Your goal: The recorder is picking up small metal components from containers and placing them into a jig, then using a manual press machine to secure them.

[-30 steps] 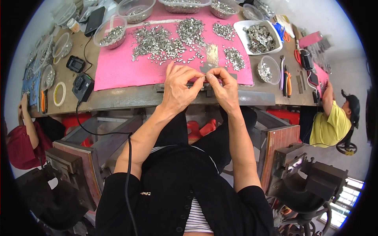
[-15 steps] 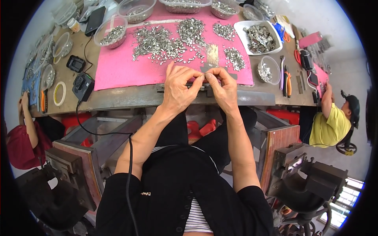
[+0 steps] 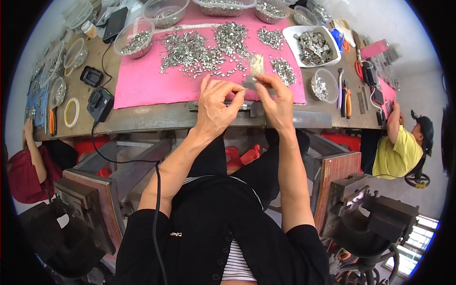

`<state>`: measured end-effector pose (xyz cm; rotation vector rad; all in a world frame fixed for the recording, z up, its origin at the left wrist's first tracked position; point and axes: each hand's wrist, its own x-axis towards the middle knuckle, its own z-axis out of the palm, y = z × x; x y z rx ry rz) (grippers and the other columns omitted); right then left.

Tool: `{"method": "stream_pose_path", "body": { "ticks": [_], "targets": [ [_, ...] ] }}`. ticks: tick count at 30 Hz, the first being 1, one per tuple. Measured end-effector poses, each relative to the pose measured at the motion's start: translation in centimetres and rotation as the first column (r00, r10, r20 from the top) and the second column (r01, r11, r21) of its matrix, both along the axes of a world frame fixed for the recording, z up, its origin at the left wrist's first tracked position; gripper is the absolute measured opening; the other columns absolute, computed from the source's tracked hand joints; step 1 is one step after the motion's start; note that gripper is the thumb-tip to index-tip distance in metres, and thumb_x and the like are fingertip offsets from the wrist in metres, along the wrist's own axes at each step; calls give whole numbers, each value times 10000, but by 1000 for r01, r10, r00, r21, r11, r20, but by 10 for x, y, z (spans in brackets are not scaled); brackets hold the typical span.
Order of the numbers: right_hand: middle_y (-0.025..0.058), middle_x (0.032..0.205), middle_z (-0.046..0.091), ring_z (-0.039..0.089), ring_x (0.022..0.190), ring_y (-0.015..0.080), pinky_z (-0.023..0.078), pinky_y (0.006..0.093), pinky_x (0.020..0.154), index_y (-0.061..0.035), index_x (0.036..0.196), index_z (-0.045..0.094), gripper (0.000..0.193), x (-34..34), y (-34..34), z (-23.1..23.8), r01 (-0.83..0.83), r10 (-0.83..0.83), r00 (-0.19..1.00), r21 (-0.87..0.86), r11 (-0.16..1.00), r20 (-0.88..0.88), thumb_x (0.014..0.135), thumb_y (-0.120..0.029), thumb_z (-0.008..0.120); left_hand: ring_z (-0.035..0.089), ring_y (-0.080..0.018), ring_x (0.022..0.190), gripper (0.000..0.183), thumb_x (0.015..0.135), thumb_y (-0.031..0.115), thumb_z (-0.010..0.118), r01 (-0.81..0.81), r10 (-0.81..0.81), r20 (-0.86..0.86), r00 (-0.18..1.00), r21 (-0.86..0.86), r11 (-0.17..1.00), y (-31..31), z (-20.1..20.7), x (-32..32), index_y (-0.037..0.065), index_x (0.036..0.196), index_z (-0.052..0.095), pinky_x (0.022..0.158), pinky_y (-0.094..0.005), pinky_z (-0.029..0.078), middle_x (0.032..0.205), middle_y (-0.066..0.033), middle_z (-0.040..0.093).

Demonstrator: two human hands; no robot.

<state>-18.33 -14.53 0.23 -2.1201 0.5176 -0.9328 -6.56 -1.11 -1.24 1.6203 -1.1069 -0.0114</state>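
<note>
Above the near edge of the bench, my left hand (image 3: 216, 104) pinches thumb against forefinger; whatever tiny piece is between the tips is too small to name. My right hand (image 3: 278, 102) is just to its right, thumb and forefinger slightly apart beside a flat grey metal plate (image 3: 249, 84). Just beyond those fingertips lies a bundle of thin gold-coloured pins (image 3: 257, 64). Loose small silver metal pieces (image 3: 190, 52) spread in piles over the pink mat (image 3: 137, 85). Below my hands a dark metal fixture (image 3: 247, 107) shows partly at the bench edge.
Clear tubs (image 3: 135, 40) of metal parts line the back, with a white tray (image 3: 304, 61) at right. Pliers (image 3: 348, 102) lie right. A black charger (image 3: 99, 104) and tape roll (image 3: 71, 113) are left; its black cable (image 3: 156, 213) crosses my arm. Co-workers sit either side.
My right hand has parted from the left one, shifting slightly right with its fingertips toward the gold-coloured pins. The left hand stays almost in place, still pinching.
</note>
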Motion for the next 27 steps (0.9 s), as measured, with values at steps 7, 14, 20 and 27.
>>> {"method": "stream_pose_path", "body": {
  "ticks": [7, 14, 20, 27],
  "targets": [
    [76, 887, 696, 646, 810, 145, 512, 286, 764, 15, 978, 697, 106, 0, 17, 5, -150, 113, 986, 343, 927, 124, 912, -63, 726, 642, -207, 863, 60, 872, 147, 750, 40, -43, -54, 998, -53, 998, 3, 7, 3, 92, 888, 731, 1151, -545, 295, 809, -9, 698],
    [85, 880, 666, 634, 801, 192, 495, 315, 752, 9, 907, 631, 84, -6, 16, 2, -162, 161, 987, 118, 980, 18, 881, -28, 702, 633, -219, 963, 209, 827, 160, 790, -46, 40, 250, 968, 18, 999, 26, 2, 12, 121, 1029, 753, 1161, -565, 268, 940, -22, 695],
    [115, 883, 644, 630, 831, 282, 497, 366, 775, 0, 897, 599, 112, -9, 24, -7, -191, 190, 979, -16, 981, -68, 835, 10, 691, 632, -238, 1006, 315, 813, 169, 797, -55, 25, 292, 956, 95, 994, 45, -11, 9, 100, 1113, 730, 1123, -540, 323, 1042, -38, 683],
    [119, 844, 612, 601, 797, 304, 486, 398, 739, 1, 889, 589, 128, -5, 24, -9, -199, 189, 978, -134, 971, -90, 806, 32, 681, 634, -238, 1010, 290, 824, 163, 783, -34, 12, 277, 961, 75, 997, 43, -18, 10, 93, 1100, 732, 1060, -506, 385, 1036, -40, 685]
  ]
}}
